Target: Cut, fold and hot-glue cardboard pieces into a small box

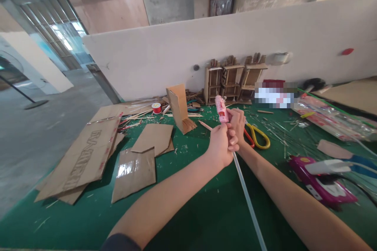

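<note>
A pink hot glue gun (221, 110) points away from me above the middle of the table. My left hand (220, 146) is wrapped around the glue stick at the gun's back end. The long translucent glue stick (247, 196) runs from that hand down toward the near edge. Behind it, my right hand (236, 120) is closed at the gun's right side, its grip partly hidden. Scissors (259, 136) with yellow and red handles lie just right of my right hand. A folded cardboard piece (179, 108) stands left of the gun.
Cardboard sheets (79, 157) and cut pieces (134, 172) lie left. Several cardboard structures (232, 80) stand against the white partition (165, 55). A magenta power strip (324, 184) with plugs and cables sits right. A red thread spool (156, 108) and thin sticks lie at the back.
</note>
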The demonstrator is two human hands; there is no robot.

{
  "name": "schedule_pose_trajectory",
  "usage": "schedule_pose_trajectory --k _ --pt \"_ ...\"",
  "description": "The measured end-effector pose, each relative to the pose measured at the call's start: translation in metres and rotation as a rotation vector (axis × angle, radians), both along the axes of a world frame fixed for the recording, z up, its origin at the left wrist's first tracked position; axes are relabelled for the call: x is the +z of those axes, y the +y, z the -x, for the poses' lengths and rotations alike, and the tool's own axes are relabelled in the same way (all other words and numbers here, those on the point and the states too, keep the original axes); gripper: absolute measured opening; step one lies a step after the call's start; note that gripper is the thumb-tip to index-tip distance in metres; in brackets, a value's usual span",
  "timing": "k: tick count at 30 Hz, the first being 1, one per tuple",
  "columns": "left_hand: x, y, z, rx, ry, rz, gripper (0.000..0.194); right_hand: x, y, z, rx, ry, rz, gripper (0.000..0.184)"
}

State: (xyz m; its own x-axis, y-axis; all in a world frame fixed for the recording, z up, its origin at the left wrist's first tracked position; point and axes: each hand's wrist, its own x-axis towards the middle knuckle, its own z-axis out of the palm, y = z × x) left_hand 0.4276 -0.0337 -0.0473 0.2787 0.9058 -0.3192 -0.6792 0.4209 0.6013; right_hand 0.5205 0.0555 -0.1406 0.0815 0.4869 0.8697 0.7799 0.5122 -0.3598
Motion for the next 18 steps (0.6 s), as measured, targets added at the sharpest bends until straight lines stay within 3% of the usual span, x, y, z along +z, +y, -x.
schedule_pose_trajectory --k 9,18 --pt "-0.003 0.012 0.01 -0.096 0.171 -0.076 0.016 0.001 0.005 -0.004 -0.072 0.01 -0.037 0.028" --pt "-0.007 0.016 0.011 -0.054 0.103 -0.102 0.011 0.001 0.003 0.0 -0.062 -0.029 0.014 0.029"
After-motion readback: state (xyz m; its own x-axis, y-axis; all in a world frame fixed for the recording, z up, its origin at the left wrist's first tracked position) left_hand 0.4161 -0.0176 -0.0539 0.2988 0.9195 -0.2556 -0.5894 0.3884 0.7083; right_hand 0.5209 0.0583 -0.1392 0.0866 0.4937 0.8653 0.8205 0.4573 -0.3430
